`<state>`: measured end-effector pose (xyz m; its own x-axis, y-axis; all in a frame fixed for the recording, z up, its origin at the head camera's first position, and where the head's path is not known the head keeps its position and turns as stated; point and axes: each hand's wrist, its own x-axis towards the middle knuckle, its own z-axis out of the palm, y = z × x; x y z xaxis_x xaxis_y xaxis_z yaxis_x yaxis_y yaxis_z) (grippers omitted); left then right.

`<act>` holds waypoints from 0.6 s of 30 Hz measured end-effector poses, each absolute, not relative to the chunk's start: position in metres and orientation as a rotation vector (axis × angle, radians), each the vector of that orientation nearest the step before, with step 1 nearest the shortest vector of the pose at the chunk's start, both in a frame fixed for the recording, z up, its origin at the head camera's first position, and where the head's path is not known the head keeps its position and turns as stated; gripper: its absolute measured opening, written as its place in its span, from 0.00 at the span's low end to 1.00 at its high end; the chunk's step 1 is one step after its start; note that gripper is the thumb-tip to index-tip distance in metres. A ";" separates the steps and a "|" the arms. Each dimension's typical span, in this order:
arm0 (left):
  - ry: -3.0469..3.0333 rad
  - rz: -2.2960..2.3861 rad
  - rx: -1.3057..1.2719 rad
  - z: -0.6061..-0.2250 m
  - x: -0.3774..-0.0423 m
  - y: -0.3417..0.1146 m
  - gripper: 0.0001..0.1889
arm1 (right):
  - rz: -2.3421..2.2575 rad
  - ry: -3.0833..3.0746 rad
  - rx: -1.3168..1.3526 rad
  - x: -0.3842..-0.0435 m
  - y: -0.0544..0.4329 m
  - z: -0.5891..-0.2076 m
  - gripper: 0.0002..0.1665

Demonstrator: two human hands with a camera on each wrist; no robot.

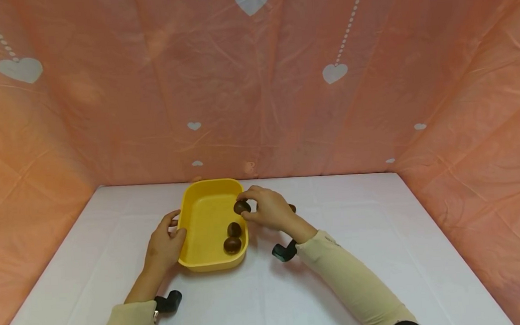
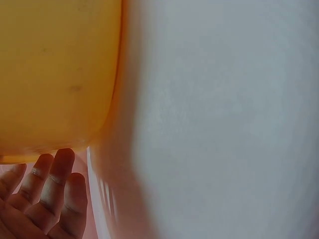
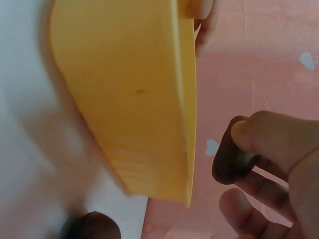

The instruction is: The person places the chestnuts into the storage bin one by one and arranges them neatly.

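My right hand (image 1: pixel 267 208) pinches a smooth dark brown, chestnut-like piece (image 3: pixel 232 154) between thumb and fingers. It holds the piece above the right rim of a yellow tray (image 1: pixel 201 207). Two more brown pieces lie inside the tray near its lower right corner, a smaller one (image 1: pixel 234 229) behind a larger one (image 1: pixel 232 245). At the tray's left side, my left hand (image 1: pixel 163 245) grips the edge, with the thumb by the rim and the fingers along the outer wall. The left wrist view shows those fingers (image 2: pixel 61 174) against the tray wall.
Another brown piece (image 1: pixel 292 208) shows on the white tabletop (image 1: pixel 359 216), partly hidden behind the right wrist. Dark camera mounts sit at the left wrist (image 1: pixel 169 302) and right wrist (image 1: pixel 285 251). A pink curtain (image 1: pixel 254 82) with white hearts surrounds the table's back and sides.
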<state>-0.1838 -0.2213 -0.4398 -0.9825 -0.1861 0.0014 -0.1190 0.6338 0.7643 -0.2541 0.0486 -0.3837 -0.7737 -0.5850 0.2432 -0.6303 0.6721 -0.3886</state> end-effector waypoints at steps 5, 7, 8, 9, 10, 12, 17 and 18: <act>-2.767 -1.285 0.258 -0.440 -0.184 -0.221 0.29 | 0.756 -2.831 0.999 -0.260 0.039 -0.385 0.24; -2.768 -1.288 0.260 -0.440 -0.184 -0.221 0.29 | 0.754 -2.844 1.004 -0.263 0.036 -0.387 0.24; -2.768 -1.289 0.262 -0.439 -0.184 -0.221 0.29 | 0.749 -2.849 1.006 -0.265 0.034 -0.387 0.24; -2.769 -1.290 0.263 -0.439 -0.184 -0.221 0.29 | 0.750 -2.852 1.011 -0.266 0.033 -0.388 0.24; -2.770 -1.290 0.264 -0.439 -0.184 -0.221 0.29 | 0.749 -2.856 1.016 -0.268 0.031 -0.389 0.24; -2.766 -1.288 0.261 -0.440 -0.184 -0.221 0.29 | 0.753 -2.864 1.030 -0.271 0.028 -0.390 0.24; -2.737 -1.281 0.243 -0.441 -0.184 -0.222 0.28 | 0.722 -2.906 1.051 -0.277 0.022 -0.395 0.21; -2.731 -1.281 0.240 -0.441 -0.184 -0.222 0.27 | 0.705 -2.917 1.052 -0.279 0.021 -0.396 0.21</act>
<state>-0.1841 -0.2218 -0.4411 -0.9808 -0.1914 0.0368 -0.0940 0.6302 0.7707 -0.2785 0.0210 -0.3964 -0.7803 -0.6154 0.1111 -0.5982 0.6828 -0.4195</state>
